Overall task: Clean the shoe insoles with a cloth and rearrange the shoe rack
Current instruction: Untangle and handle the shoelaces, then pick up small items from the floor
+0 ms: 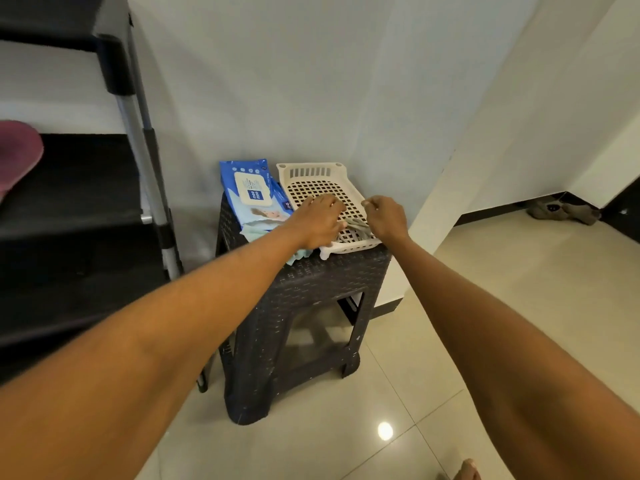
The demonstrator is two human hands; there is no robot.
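Note:
A cream perforated tray (313,176) sits on a dark woven plastic stool (304,306). Both my hands reach into the tray's near end. A crumpled grey-green cloth (356,226) lies there between them. My left hand (317,221) rests palm down on the tray with its fingers at the cloth. My right hand (386,216) has its fingers curled and pinches the cloth from the right. A blue pack of wet wipes (251,190) lies on the stool to the left of the tray. The black shoe rack (69,202) stands at the left.
A pink shoe (17,157) pokes out on a rack shelf at the far left. A pale blue-green cloth (299,254) peeks out under my left wrist. Grey shoes (561,211) lie by the wall at far right. The floor is glossy beige tile.

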